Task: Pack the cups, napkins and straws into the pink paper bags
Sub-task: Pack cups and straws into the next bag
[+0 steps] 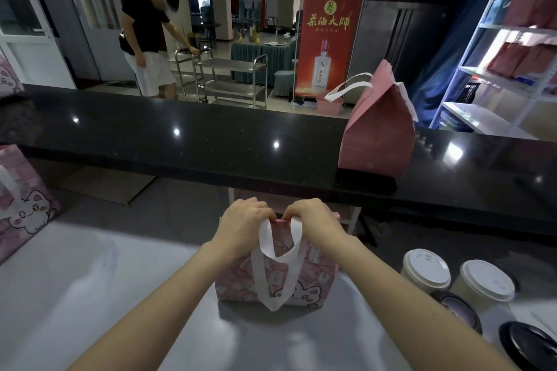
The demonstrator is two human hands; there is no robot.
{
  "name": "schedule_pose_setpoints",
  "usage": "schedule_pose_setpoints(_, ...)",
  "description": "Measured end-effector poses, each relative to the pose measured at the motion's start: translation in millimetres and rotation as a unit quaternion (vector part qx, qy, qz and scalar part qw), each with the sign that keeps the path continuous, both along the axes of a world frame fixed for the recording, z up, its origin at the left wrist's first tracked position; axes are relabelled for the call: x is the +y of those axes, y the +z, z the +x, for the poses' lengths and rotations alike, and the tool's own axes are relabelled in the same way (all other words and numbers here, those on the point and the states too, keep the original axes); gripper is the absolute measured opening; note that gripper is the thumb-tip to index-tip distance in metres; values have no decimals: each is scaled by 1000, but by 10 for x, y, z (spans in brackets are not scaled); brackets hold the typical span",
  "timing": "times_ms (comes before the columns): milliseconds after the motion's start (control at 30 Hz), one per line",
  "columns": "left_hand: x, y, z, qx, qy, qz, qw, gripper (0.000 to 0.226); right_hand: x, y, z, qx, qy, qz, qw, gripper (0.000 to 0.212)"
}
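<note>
left hand [241, 224] and right hand [313, 220] pinch the top of pink bag [313, 278]; banner [330, 36] reads 茶酒大師.

We saw a cat-printed pink bag [319, 280] upright on the grey table [90, 280], its top closed. A 2nd bag [376, 135] stood on the black counter [180, 135]. 2 white-lidded cups [426, 269] stood right.

The far black worktop [211, 141] is gleaming glossy and smooth, the near pink paper bag [316, 275] is looking matt, the right cup lids [426, 265] showing smooth plastic.
</note>
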State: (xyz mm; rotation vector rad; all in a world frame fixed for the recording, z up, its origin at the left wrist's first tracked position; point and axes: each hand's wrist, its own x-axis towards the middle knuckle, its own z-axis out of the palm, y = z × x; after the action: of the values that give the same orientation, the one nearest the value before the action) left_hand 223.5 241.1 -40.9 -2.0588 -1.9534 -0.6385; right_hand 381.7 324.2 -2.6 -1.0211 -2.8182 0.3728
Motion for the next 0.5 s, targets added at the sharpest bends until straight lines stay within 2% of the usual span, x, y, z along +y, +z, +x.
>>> schedule_pose_setpoints(67, -19, 10, -30, -7, -3, -8, 1000, 20, -5, -18, 40, 38, 2, -23, 999, 32)
schedule_pose_setpoints(133, -61, 65, -90, -54, 6, -25, 998, 25, 50, 1, 150, 81, -24, -71, 994, 37)
schedule_pose_setpoints(200, -127, 128, -212, -127, 47, -56, 989, 30, 202, 44, 340, 60, -52, -85, 993, 45)
schedule_pose_setpoints(267, -203, 171, -353, -150, 90, -102, 979, 20, 359, 83, 555, 9, -70, -81, 994, 37)
schedule_pose_setpoints(333, -264, 165, -452, -170, 116, -121, 971, 11, 421, 84, 675, 4, -77, -94, 993, 27)
schedule_pose_setpoints(433, -296, 110, -451, -173, 140, -111, 969, 12, 385, -12, 636, 4, -91, -31, 995, 15)
schedule_pose_setpoints(500, -326, 84, -417, -165, 154, -89, 970, 14, 355, -89, 576, 12, -103, 12, 995, 14)
